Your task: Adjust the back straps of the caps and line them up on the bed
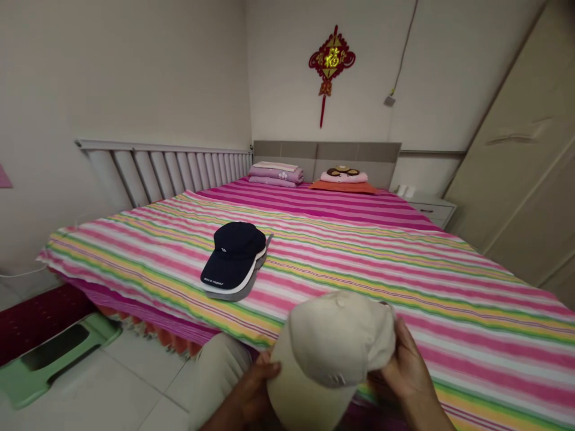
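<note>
A beige cap (335, 341) is held between my two hands at the near edge of the bed, its brim pointing down toward me. My left hand (258, 383) grips the left edge of the brim, thumb on top. The back right side of the crown is in my right hand (406, 365), whose fingers are partly hidden behind the cap. On the striped bedspread, left of the beige cap and farther away, lies a dark navy cap (238, 245) with white lettering on its brim, resting on a grey item mostly hidden beneath it.
Folded purple bedding (276, 175) and a pink-and-orange pile (344, 179) lie by the headboard (287, 152). A white railing (179, 170) runs along the left. On the floor at lower left stands a green stool (40, 374); a nightstand (433, 209) stands right.
</note>
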The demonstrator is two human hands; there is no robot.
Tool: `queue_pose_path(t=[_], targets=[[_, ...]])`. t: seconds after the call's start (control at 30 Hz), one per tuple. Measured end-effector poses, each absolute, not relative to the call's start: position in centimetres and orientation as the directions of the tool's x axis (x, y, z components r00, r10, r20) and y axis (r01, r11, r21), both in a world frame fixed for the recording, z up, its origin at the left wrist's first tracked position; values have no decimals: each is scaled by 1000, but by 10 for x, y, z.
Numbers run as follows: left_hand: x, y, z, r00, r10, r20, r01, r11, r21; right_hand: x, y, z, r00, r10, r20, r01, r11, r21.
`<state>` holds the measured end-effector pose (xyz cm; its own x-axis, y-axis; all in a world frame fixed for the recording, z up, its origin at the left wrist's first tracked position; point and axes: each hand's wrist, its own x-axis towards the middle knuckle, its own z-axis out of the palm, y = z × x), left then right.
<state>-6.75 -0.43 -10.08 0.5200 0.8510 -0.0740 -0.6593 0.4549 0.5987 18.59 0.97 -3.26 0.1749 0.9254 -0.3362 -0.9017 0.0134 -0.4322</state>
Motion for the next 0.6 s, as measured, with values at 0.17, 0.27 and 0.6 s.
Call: queue_pose_path(t=[0.17,0.27,0.6], targets=[[-98,53,-27,272,962,34,-735,184,653,201,6,-57,105,934,-342,-877,-75,-474],[-127,83,17,88,992,93,-803,15,596,205,1,-74,92,924,-371,-868,-109,-485],[-203,157,40,-311,903,-296,-810,-88,580,205,5,-91,128,907,-402,-863,-97,-495]])
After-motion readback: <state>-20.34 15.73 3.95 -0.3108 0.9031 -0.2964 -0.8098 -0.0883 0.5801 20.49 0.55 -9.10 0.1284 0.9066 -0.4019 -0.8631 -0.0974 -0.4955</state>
